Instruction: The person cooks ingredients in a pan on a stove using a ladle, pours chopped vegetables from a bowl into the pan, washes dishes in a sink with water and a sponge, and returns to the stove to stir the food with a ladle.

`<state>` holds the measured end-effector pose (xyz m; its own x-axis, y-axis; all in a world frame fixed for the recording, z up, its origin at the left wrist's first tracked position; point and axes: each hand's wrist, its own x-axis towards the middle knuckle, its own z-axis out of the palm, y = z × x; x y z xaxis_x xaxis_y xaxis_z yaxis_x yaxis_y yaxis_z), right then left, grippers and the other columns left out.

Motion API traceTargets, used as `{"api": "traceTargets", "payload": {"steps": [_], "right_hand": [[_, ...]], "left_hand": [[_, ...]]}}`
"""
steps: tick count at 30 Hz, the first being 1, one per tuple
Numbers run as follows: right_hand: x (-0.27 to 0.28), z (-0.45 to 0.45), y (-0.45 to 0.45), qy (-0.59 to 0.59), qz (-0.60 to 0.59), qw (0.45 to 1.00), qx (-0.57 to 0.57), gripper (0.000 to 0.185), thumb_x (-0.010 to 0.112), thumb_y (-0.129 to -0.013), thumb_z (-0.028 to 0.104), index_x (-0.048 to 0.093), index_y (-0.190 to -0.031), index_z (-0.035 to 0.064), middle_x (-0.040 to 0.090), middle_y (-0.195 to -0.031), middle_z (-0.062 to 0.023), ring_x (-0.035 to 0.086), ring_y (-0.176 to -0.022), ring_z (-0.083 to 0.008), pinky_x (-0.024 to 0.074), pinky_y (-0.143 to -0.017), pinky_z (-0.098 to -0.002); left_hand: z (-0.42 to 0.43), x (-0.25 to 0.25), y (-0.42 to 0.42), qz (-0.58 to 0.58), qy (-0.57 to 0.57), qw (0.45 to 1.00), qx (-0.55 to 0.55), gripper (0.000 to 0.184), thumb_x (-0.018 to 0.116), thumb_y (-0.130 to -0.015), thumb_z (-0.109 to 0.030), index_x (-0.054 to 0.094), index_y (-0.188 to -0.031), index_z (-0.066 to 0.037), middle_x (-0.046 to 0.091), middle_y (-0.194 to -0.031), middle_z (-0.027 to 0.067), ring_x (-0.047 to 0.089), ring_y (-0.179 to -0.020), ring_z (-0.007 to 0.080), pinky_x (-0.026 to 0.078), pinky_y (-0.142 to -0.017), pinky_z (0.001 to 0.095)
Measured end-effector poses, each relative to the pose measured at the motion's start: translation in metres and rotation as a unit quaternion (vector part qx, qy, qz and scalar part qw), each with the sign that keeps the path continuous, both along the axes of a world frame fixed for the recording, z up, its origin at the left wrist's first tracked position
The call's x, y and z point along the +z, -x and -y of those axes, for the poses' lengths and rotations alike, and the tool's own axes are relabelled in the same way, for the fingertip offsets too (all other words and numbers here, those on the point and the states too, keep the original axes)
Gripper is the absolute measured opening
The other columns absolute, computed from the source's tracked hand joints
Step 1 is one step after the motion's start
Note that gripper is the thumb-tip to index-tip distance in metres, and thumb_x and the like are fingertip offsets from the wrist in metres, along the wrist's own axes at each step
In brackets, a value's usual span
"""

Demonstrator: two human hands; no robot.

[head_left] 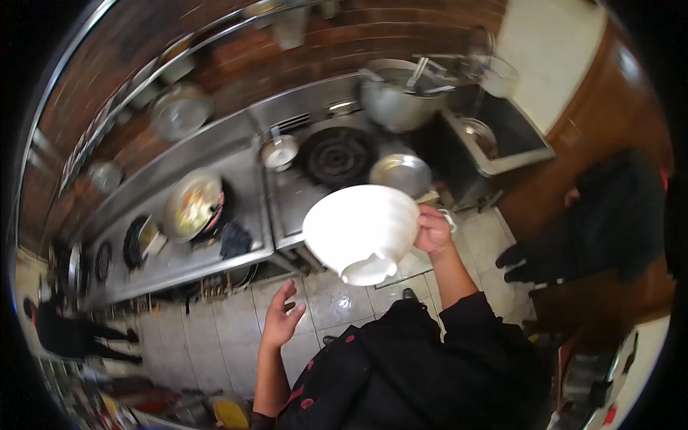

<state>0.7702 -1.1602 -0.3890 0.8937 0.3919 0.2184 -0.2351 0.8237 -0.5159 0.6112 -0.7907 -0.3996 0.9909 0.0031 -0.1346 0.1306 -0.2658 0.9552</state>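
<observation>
Wht bowl (358,222) in R hand (433,231)

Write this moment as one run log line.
right hand: holding white bowl by its side | bowl: tilted | left hand: empty, fingers spread | stove: pan of food on top

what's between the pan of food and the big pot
Between the pan of food and the big pot, the head view shows a small pot with white contents and a round black burner.
</observation>
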Motion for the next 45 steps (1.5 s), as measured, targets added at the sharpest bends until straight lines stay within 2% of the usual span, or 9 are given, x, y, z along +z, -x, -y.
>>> {"api": "traceTargets", "payload": {"steps": [5, 10, 19, 21, 23, 35, 42, 44, 45], "right_hand": [[-0.05, 0.126, -0.007, -0.078, -0.026, 0.997, 0.0, 0.031, 0.057, -0.078, 0.007, 0.059, -0.104, -0.0087, 0.064, -0.101, -0.0181, 0.061, -0.097, -0.0296, 0.0469, -0.089, -0.0426], [-0.051, 0.251, -0.009, -0.069, -0.058, 0.996, -0.026, 0.035, 0.05, -0.083, 0.013, 0.056, -0.109, -0.0087, 0.061, -0.109, -0.0191, 0.06, -0.101, -0.0305, 0.0446, -0.092, -0.0421], [-0.063, 0.359, -0.103, -0.034, -0.126, 0.987, -0.097, 0.035, 0.047, -0.086, 0.016, 0.056, -0.11, -0.0071, 0.061, -0.109, -0.0174, 0.058, -0.102, -0.0263, 0.0432, -0.093, -0.0391], [-0.057, 0.372, -0.143, 0.03, -0.141, 0.985, -0.092, 0.034, 0.048, -0.086, 0.017, 0.057, -0.11, -0.0059, 0.063, -0.106, -0.0155, 0.06, -0.098, -0.0239, 0.0456, -0.089, -0.0365], [-0.044, 0.411, -0.172, 0.459, -0.124, 0.849, -0.229, 0.031, 0.054, -0.086, 0.016, 0.058, -0.11, -0.0021, 0.065, -0.098, -0.0102, 0.062, -0.086, -0.0189, 0.0485, -0.078, -0.0304], [0.054, 0.693, -0.469, 0.6, 0.063, 0.704, -0.374, 0.023, 0.056, -0.087, 0.018, 0.063, -0.098, -0.0003, 0.064, -0.08, -0.0049, 0.059, -0.072, -0.0117, 0.0463, -0.064, -0.0264], [0.054, 0.739, -0.759, 0.825, 0.266, 0.427, -0.257, 0.024, 0.057, -0.078, 0.021, 0.067, -0.086, 0.0012, 0.066, -0.087, -0.0182, 0.064, -0.081, -0.0321, 0.0489, -0.073, -0.0392], [0.023, 0.75, -0.816, 0.936, 0.288, 0.191, -0.068, 0.023, 0.052, -0.076, 0.017, 0.069, -0.089, 0.0075, 0.067, -0.092, -0.0156, 0.063, -0.089, -0.0322, 0.0492, -0.077, -0.0415], [-0.008, 0.766, -0.835, 0.937, 0.284, 0.191, -0.072, 0.023, 0.053, -0.076, 0.016, 0.07, -0.088, 0.0075, 0.066, -0.093, -0.0156, 0.063, -0.09, -0.0319, 0.0493, -0.078, -0.0414]], "left_hand": [[0.153, 0.03, -0.102, 0.077, 0.19, 0.952, -0.228, 0.077, 0.065, -0.081, -0.034, 0.028, -0.138, 0.001, 0.038, -0.138, 0.0129, 0.037, -0.127, 0.026, 0.028, -0.104, 0.0418], [0.275, -0.015, -0.169, -0.093, 0.278, 0.872, -0.391, 0.061, 0.068, -0.079, -0.025, 0.043, -0.128, 0.001, 0.051, -0.126, 0.01, 0.044, -0.12, 0.023, 0.033, -0.099, 0.0375], [0.445, 0.032, -0.231, -0.135, 0.475, 0.831, -0.255, 0.054, 0.062, -0.082, -0.013, 0.041, -0.128, 0.002, 0.048, -0.129, 0.0146, 0.047, -0.119, 0.0292, 0.032, -0.103, 0.0476], [0.462, 0.036, -0.261, -0.091, 0.401, 0.891, -0.194, 0.043, 0.056, -0.087, -0.013, 0.044, -0.126, 0.0, 0.053, -0.122, 0.012, 0.051, -0.113, 0.0271, 0.037, -0.1, 0.0447], [0.488, 0.034, -0.301, -0.099, 0.326, 0.929, -0.145, 0.039, 0.053, -0.09, -0.014, 0.044, -0.125, 0.001, 0.054, -0.121, 0.0123, 0.052, -0.111, 0.0259, 0.039, -0.098, 0.0418], [0.736, -0.026, -0.601, -0.163, 0.444, 0.879, -0.056, 0.035, 0.051, -0.093, -0.02, 0.047, -0.12, 0.002, 0.058, -0.115, 0.0131, 0.059, -0.101, 0.0238, 0.046, -0.089, 0.0375], [0.812, -0.092, -0.77, -0.248, 0.368, 0.891, 0.097, 0.037, 0.055, -0.09, -0.025, 0.055, -0.109, 0.006, 0.06, -0.109, 0.0157, 0.061, -0.094, 0.0261, 0.048, -0.083, 0.038], [0.818, -0.092, -0.797, -0.269, 0.21, 0.933, 0.109, 0.041, 0.058, -0.087, -0.028, 0.057, -0.106, 0.009, 0.061, -0.106, 0.0162, 0.061, -0.09, 0.0264, 0.048, -0.079, 0.0365], [0.821, -0.09, -0.803, -0.267, 0.209, 0.932, 0.124, 0.041, 0.058, -0.087, -0.028, 0.057, -0.106, 0.009, 0.061, -0.106, 0.0162, 0.061, -0.09, 0.0264, 0.048, -0.079, 0.0365]]}}
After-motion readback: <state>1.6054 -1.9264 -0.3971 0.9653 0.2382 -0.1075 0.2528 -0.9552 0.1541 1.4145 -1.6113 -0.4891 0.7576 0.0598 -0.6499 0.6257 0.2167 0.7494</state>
